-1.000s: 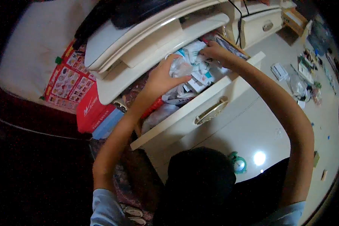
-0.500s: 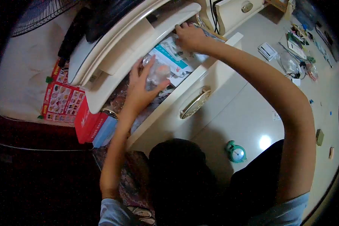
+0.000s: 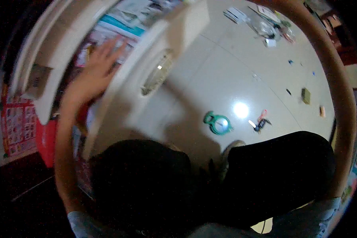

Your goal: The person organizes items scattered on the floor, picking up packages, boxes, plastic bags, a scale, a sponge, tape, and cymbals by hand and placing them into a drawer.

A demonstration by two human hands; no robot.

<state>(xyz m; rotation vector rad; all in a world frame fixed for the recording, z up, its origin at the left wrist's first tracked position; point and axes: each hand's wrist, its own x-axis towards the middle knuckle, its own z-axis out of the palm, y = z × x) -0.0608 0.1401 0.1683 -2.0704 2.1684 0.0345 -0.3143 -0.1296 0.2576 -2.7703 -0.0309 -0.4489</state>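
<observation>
My left hand (image 3: 99, 65) reaches into a pulled-out cream drawer (image 3: 182, 35), palm down, with its fingers stretched and spread. It is slightly blurred, and nothing shows in its grasp. Beyond its fingertips lies a white packet with a teal stripe (image 3: 121, 24), among other papers and packets. A gold oval handle (image 3: 158, 73) sits on the drawer's outer face. My right arm (image 3: 341, 75) curves up along the right side and leaves the view at the top, so my right hand is out of sight.
A green alarm clock (image 3: 219, 123) lies on the tiled floor, beside a small dark item with a pink loop (image 3: 261, 125). Farther off are a clear plastic bag (image 3: 261, 27), a white box (image 3: 236, 15) and a greenish block (image 3: 306, 96). A red box (image 3: 45, 142) stands left of the drawer.
The view has swung right and down. My left hand no longer has the clear plastic item at its fingers. My right hand, earlier at the drawer's far end, has left the view.
</observation>
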